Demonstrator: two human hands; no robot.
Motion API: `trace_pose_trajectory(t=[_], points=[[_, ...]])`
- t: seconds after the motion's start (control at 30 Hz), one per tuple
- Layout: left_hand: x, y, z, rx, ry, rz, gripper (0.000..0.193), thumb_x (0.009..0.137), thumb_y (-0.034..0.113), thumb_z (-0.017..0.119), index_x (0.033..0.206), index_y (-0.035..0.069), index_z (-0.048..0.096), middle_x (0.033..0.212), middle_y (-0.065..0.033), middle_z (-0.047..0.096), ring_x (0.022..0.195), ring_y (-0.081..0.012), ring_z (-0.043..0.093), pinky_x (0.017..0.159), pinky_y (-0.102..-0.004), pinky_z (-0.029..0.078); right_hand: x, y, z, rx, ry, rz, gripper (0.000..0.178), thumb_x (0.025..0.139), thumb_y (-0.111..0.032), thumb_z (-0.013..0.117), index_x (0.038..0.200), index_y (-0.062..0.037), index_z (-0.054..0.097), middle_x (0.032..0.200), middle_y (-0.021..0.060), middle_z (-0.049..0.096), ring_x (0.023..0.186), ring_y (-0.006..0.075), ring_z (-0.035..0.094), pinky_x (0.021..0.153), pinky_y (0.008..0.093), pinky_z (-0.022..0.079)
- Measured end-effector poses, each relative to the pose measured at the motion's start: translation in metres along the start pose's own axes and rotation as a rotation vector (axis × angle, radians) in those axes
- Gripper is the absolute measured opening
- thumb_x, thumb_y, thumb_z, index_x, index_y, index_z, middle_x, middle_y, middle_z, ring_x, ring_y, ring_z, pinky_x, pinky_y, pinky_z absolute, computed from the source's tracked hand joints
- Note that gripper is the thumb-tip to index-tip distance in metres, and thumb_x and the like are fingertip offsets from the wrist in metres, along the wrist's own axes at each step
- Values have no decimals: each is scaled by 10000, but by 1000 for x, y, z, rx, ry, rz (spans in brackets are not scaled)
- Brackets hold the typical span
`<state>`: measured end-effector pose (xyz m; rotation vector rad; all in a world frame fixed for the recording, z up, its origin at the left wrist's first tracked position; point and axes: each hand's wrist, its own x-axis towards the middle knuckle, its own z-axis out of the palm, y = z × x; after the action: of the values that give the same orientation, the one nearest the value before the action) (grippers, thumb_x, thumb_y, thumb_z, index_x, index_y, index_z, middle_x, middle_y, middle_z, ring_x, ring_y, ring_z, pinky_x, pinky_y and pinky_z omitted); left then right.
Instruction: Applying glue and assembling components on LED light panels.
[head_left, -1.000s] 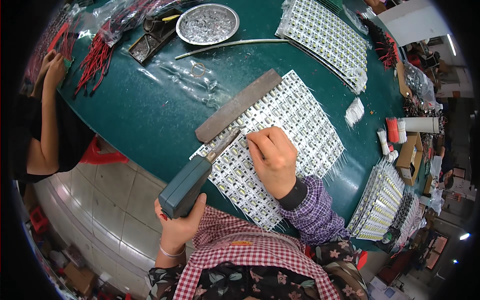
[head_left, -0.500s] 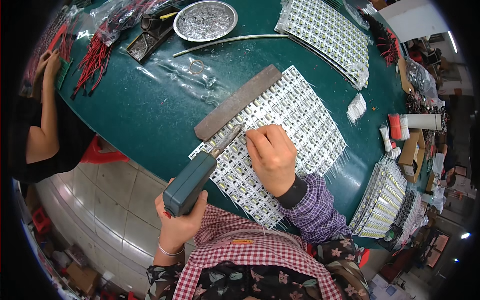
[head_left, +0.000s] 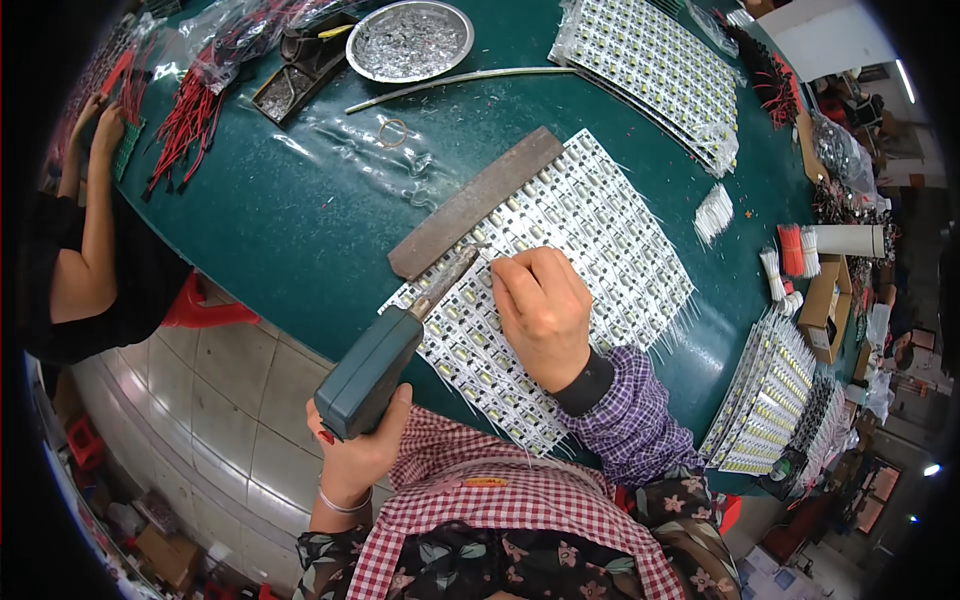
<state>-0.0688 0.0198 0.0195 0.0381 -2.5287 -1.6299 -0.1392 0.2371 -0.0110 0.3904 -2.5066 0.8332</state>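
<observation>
My left hand [head_left: 362, 458] is wrapped round the grip of a dark green soldering gun [head_left: 370, 372]. Its metal barrel slants up and right, the tip over the panel near a brown flat bar. Under it lies a white LED circuit-board panel [head_left: 625, 235], set with rows of small yellowish components and fringed with thin white wires along its right and lower edges. The brown bar [head_left: 478, 205] rests along the panel's upper left edge. Close to the gun's tip, my right hand [head_left: 545, 315] is closed in a pinch over the panel; whatever its fingertips hold is hidden.
A metal bowl [head_left: 365, 62] of silvery scraps stands at the back, beside an open dark tray [head_left: 285, 95]. More panels [head_left: 650, 75] are stacked far right, others [head_left: 760, 400] near right. Red wire bundles [head_left: 190, 120] lie left, near a co-worker's hands [head_left: 105, 125].
The soldering gun's body has shifted slightly down and left. My right hand has stayed nearly still. The co-worker's hands have moved a little.
</observation>
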Motion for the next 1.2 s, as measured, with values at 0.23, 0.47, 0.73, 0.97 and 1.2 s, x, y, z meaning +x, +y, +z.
trace_pose_trajectory(t=[0.23,0.47,0.73,0.97,1.2], points=[[-1,-6,0,-21,-15,20,201,762,38,801,934,-26,720,785,-108,725,620,-207,697,600,-290,536,-1,-1,-1,-1,1,9,192,769,62,719,942,3,658,854,96,562,753,260,567,629,361,483],[-1,-7,2,-45,-25,-5,199,755,28,805,923,-26,714,801,-114,729,635,-214,698,637,-289,534,-2,-2,-2,5,-3,11,184,771,65,721,935,10,655,846,102,562,759,265,576,629,364,489],[2,-3,0,-9,-67,-30,199,764,38,804,923,-32,708,807,-104,732,652,-200,695,651,-296,534,-1,-3,-1,-1,-5,9,189,767,72,724,931,15,652,841,108,557,761,264,589,614,360,496],[-8,-6,-1,-31,15,-95,222,777,70,812,949,-30,715,803,-102,721,642,-195,680,616,-301,526,0,-3,0,-3,1,-6,203,760,77,727,935,15,646,835,106,550,750,262,582,607,358,493],[-8,-7,-2,5,22,-25,223,784,88,816,948,-28,720,820,-109,722,653,-210,684,612,-305,524,-1,-4,0,-10,10,-3,194,759,77,724,923,13,643,836,108,548,752,263,579,609,362,491]])
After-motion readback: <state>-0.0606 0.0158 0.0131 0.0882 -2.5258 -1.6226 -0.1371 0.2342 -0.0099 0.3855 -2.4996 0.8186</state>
